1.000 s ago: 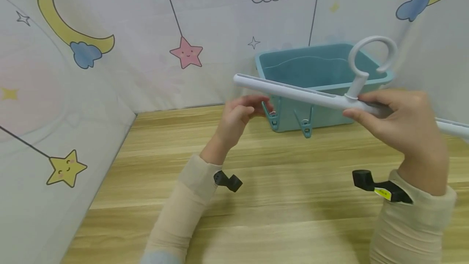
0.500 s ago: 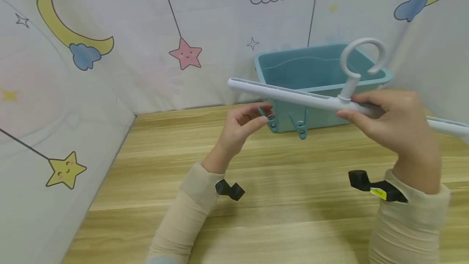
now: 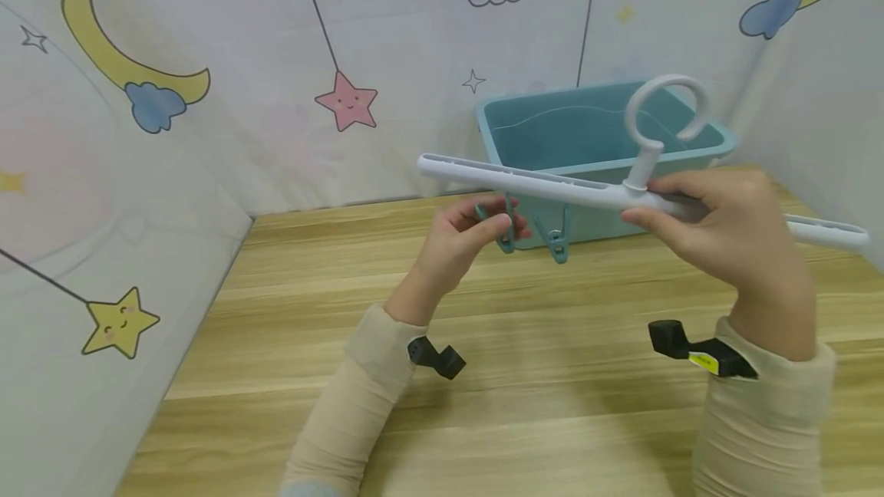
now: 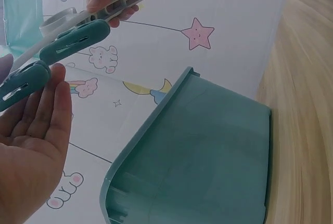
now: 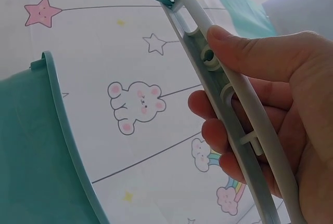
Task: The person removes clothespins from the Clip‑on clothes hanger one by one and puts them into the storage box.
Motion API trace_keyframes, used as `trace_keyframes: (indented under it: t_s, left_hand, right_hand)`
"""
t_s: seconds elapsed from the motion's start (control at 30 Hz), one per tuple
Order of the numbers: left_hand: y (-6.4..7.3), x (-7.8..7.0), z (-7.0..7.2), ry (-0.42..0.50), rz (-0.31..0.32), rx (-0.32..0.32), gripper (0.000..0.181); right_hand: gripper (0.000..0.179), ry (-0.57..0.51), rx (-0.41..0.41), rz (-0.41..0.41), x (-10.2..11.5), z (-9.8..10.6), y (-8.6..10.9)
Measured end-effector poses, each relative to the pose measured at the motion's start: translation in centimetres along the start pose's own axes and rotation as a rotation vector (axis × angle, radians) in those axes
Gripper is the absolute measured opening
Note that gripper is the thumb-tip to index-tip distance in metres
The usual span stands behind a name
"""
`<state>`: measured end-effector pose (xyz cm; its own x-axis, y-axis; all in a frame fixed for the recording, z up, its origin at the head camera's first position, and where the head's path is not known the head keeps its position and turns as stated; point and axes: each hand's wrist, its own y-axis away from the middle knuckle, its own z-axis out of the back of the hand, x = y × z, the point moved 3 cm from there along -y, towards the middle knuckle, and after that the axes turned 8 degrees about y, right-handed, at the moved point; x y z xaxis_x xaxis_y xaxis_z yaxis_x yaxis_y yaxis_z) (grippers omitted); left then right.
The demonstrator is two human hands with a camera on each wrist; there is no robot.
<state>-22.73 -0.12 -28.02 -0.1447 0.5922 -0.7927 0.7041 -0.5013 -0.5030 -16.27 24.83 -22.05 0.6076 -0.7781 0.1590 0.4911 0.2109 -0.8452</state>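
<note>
A printed white backdrop [image 3: 414,29] spreads behind everything; the head view has only the feet of a drawn bear [image 5: 136,102], while the right wrist view gives the whole figure and a rainbow [image 5: 214,158] as well. The wood-grained worktop [image 3: 518,359] shows in the head and left wrist views. On it, near the backdrop, I have one teal bin [image 3: 594,225], partly seen in both wrist views. Next comes one white hanger [image 3: 587,192], raised above the worktop in front of the bin, its single hook [image 3: 631,115] upward; the right wrist view brings out the small pegs inside its slotted bar. Of my two hands, the right hand [image 3: 732,228] grips that bar just beside the hook, thumb on one side, curled fingers [image 5: 214,134] on the other. My left hand [image 3: 452,248] is below the bar's left end, pinching the outer clip [image 3: 506,244] between thumb and fingers. Two black wrist devices [image 3: 423,351] sit at my cuffs, one on each. I count two clips in all: the inner clip [image 3: 558,248] hangs between my hands, under the bar. The head and left wrist views catch both, the right wrist view just one, meeting the bar; how it is fastened I cannot tell.
</note>
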Motion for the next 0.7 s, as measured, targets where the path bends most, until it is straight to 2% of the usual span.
trace_keyframes:
  t_s: [0.1,0.2,0.33,0.5,0.57,0.7]
  left_hand:
    - [-0.12,0.08,-0.03,0.047,0.028,0.024,0.044]
    - [-0.24,0.16,-0.12,0.070,0.060,0.046,0.032]
    - [-0.28,0.25,-0.17,0.086,0.090,0.051,0.032]
    - [-0.21,0.38,-0.08,0.098,0.112,0.040,0.036]
    - [-0.18,0.38,-0.03,0.107,0.115,0.037,0.038]
    - [-0.17,0.26,0.05,0.123,0.122,0.028,0.042]
  right_hand:
    - [0.070,-0.018,0.014,-0.005,0.02,0.00,-0.04]
    - [0.069,-0.029,0.039,-0.009,0.07,0.10,-0.11]
    - [0.061,-0.031,0.071,-0.002,0.13,0.27,-0.16]
    - [0.027,-0.010,0.111,0.006,0.20,0.40,-0.18]
    - [0.031,-0.015,0.108,0.010,0.22,0.38,-0.20]
    - [0.060,-0.040,0.095,0.012,0.24,0.37,-0.20]
